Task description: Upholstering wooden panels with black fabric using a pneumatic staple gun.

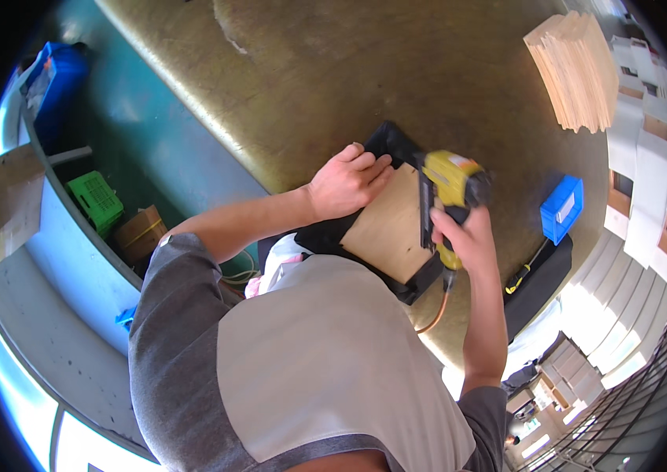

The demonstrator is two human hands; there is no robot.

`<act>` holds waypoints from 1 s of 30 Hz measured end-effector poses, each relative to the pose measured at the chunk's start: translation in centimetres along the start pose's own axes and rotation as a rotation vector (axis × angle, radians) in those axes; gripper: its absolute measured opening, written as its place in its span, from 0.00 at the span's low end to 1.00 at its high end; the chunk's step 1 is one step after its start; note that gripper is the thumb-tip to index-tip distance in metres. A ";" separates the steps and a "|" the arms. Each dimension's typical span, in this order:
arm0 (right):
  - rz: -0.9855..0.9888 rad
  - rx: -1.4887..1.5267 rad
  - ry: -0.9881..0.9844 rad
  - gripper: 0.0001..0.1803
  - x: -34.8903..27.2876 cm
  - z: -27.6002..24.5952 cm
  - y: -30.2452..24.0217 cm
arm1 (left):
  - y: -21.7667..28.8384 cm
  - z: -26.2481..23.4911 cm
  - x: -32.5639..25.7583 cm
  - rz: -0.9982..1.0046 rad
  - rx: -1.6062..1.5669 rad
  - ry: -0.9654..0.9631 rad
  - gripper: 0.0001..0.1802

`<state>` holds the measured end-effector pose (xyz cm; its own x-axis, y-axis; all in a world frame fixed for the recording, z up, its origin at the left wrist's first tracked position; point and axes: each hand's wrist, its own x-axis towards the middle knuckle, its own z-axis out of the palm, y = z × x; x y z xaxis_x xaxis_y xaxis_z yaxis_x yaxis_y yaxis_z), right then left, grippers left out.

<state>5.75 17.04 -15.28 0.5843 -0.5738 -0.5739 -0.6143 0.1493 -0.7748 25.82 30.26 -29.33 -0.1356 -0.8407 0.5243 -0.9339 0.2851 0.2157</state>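
My right hand (467, 240) is wrapped round the grip of a yellow and black air staple gun (449, 175), an orange-brown hose (437, 313) running from its lower end. The gun's black nose and magazine stand over the right edge of a thin plywood board (387, 224); whether they touch it I cannot tell. Black fabric (391, 141) surrounds the board and is folded over its far edge. There my left hand (351, 181) is closed, its curled fingers gripping the fabric at the board's upper left.
A stack of plywood panels (573, 72) stands far right. Nearer are a blue bin (562, 209), a yellow-handled screwdriver (517, 280) and a black piece of material (545, 283). On the left are a green crate (96, 201), a cardboard box (141, 234) and a blue container (56, 82).
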 end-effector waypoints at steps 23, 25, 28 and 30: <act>0.307 0.132 0.354 0.08 -8.0 -1.8 8.5 | 3.9 3.0 6.1 0.132 -0.179 -0.185 0.20; 0.255 0.151 0.345 0.07 -7.0 -2.0 6.7 | 4.0 2.6 4.9 0.120 -0.201 -0.210 0.21; 0.194 0.158 0.331 0.06 -4.2 -2.3 6.1 | 3.8 2.4 4.4 0.110 -0.220 -0.245 0.22; 0.286 0.137 0.262 0.05 -3.0 -2.3 6.7 | 3.5 2.7 4.6 0.097 -0.222 -0.233 0.23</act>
<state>-1.39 17.90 -18.12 0.2348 -0.6766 -0.6979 -0.6456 0.4282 -0.6323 21.04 26.16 -28.36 -0.3163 -0.8800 0.3545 -0.8215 0.4409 0.3616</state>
